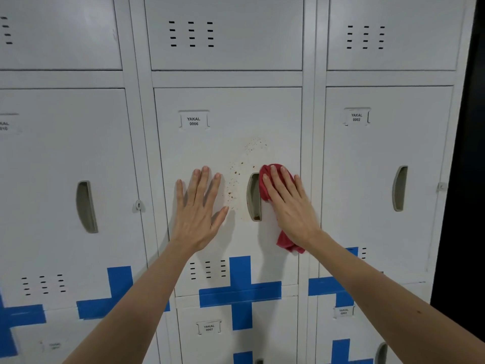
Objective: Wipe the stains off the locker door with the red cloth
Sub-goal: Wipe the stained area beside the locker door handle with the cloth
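Most of the cloth (270, 185) is hidden under the right hand (290, 206): only a bunched red fold shows past the fingertips at the top left, and a crumpled tail hangs out below the wrist. What part of the door (228, 153) lies beneath it cannot be seen. The left-hand locker's label is cut off by the frame edge and blurred; the small labels on the lower doors are too soft to read with certainty.

The door is a flat, pale grey painted metal panel, smooth and matt, with a card label (193, 121) reading YAKAL 0006 in a raised holder near its top. The stains (236, 177) are brownish-orange specks and spatter, scattered in a loose arc from above the handle (254, 197) down its left side, with a faint tan smear around them. The handle is a recessed, half-oval slot, darker inside, and the cloth's edge overlaps its upper right rim.

The right hand lies flat and spread, pressing the cloth against the door just right of the handle. The left hand (200, 208) is open, fingers splayed, palm flat on the bare door left of the stains, its thumb tip close to the lowest specks.

Rows of short black vent slots (207, 269) sit low on the door, and strips of blue tape (240, 290) form a cross over its bottom edge.
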`<state>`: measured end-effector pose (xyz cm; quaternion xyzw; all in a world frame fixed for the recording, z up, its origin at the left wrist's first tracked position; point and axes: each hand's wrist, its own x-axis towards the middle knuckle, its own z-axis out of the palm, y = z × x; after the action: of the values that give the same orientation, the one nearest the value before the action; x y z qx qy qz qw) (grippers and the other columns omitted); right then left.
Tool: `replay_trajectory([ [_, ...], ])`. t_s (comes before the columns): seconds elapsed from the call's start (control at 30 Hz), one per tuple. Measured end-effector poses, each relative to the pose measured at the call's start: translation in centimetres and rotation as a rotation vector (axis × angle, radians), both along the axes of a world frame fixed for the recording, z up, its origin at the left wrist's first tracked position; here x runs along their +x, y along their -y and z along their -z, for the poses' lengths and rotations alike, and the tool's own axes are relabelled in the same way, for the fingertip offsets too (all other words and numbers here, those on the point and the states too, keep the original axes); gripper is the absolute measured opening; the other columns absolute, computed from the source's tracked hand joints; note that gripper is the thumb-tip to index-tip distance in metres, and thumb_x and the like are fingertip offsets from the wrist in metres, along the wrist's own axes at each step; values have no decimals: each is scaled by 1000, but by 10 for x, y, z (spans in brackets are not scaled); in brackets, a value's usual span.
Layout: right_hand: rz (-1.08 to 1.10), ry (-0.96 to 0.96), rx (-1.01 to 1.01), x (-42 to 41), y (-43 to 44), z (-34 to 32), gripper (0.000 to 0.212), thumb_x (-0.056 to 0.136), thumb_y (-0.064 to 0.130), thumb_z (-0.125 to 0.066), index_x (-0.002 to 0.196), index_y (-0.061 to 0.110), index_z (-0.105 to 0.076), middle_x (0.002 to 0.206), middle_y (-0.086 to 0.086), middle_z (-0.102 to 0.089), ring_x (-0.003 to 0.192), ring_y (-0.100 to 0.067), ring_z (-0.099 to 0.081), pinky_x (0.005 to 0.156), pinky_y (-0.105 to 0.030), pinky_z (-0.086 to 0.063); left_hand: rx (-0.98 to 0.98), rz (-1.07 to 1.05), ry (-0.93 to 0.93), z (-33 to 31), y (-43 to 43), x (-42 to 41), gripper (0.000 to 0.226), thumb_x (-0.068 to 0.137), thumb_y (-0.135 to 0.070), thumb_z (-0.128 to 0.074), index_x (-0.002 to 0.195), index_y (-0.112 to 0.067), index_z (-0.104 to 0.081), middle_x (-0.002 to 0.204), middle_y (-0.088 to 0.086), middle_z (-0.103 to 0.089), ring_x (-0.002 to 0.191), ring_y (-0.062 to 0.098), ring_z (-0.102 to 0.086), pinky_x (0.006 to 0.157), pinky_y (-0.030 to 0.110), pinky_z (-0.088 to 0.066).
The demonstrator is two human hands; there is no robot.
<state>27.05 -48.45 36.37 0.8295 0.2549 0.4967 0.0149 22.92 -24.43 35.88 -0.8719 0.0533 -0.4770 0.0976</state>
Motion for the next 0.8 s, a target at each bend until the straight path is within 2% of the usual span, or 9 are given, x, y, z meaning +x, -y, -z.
replay_trajectory([
  [0.1,-10,4,-12,1,2,10,66,88,1,-32,150,8,-12,157,-11,-7,145,-31,-5,117,-49,-7,-12,7,1,0,2,1,71,95,-53,-18,153,-16,-1,161,12,3,148,27,4,117,57,-5],
  [0.2,-14,0,-15,-2,1,23,71,84,-2,-42,149,6,-17,157,-14,-12,145,-32,-7,116,-49,-6,-15,9,-2,1,2,1,70,95,-53,-19,153,-17,-1,161,12,3,148,27,4,117,57,-5],
  [0.4,-3,-91,-61,-11,3,56,82,80,1,-62,149,7,-17,157,-14,-14,145,-32,-10,116,-49,-11,-9,3,-17,3,2,-2,68,96,-53,-10,153,-17,-2,161,11,3,148,26,3,117,56,-4],
  [0.47,21,-153,-89,-14,5,70,91,77,5,-69,150,8,-14,157,-13,-12,145,-32,-8,116,-48,-14,-3,5,-28,7,1,-2,68,96,-53,-8,153,-17,-2,161,11,4,148,26,3,117,56,-4],
  [0.6,68,-277,-147,-22,-1,95,117,59,14,-85,150,9,-11,157,-13,-13,145,-32,-10,115,-46,-16,-7,8,-41,12,-1,-6,68,96,-52,-14,153,-16,-5,161,11,2,148,26,2,117,56,-6],
  [0.8,-26,-228,-193,-31,-40,101,99,68,2,-68,150,9,-14,157,-13,-13,145,-31,-10,115,-46,-12,1,-10,-33,11,-15,-18,68,96,-52,-17,153,-16,-6,161,10,0,148,25,1,117,56,-5],
])
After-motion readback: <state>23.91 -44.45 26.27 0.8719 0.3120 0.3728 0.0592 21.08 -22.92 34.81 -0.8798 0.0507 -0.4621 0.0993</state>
